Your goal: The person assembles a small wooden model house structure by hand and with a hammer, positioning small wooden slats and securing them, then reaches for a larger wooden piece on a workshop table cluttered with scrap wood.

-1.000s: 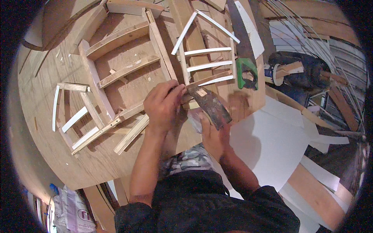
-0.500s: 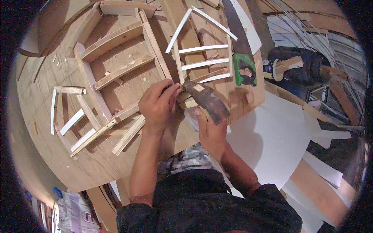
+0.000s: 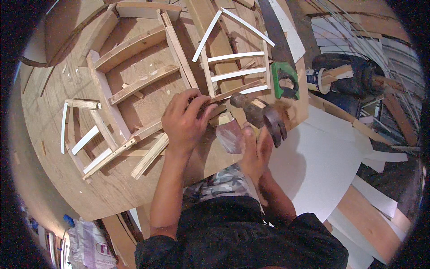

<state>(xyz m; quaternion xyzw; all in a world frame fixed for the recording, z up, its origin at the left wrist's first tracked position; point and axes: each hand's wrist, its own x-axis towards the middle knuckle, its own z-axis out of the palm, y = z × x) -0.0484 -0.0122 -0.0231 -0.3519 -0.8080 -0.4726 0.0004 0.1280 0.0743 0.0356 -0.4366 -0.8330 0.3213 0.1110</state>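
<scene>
My right hand point(image 3: 257, 154) is wrapped around a claw hammer, its dark, worn metal head point(image 3: 259, 113) raised over the table with the claw toward the right. Most of the handle is hidden by the hand. My left hand point(image 3: 186, 119) is closed in a pinch at the near end of a small wooden frame point(image 3: 207, 80) with white strips across it. What its fingertips hold is too small to make out. A thin brown wood strip point(image 3: 239, 90) slants from there across the frame. Between my hands lies a shiny greyish-brown sheet or bag point(image 3: 230, 136).
A larger wooden frame point(image 3: 145, 84) with curved crosspieces lies left of my left hand, and a smaller one point(image 3: 89, 134) nearer the left edge. A green-handled saw point(image 3: 285, 80) rests at the right. White sheets point(image 3: 318, 157) spread beyond the table's right edge.
The hammer and my right hand have moved to the right, away from my left hand, and the hammer head has turned. More of the greyish-brown sheet shows. My left hand stays almost in place.
</scene>
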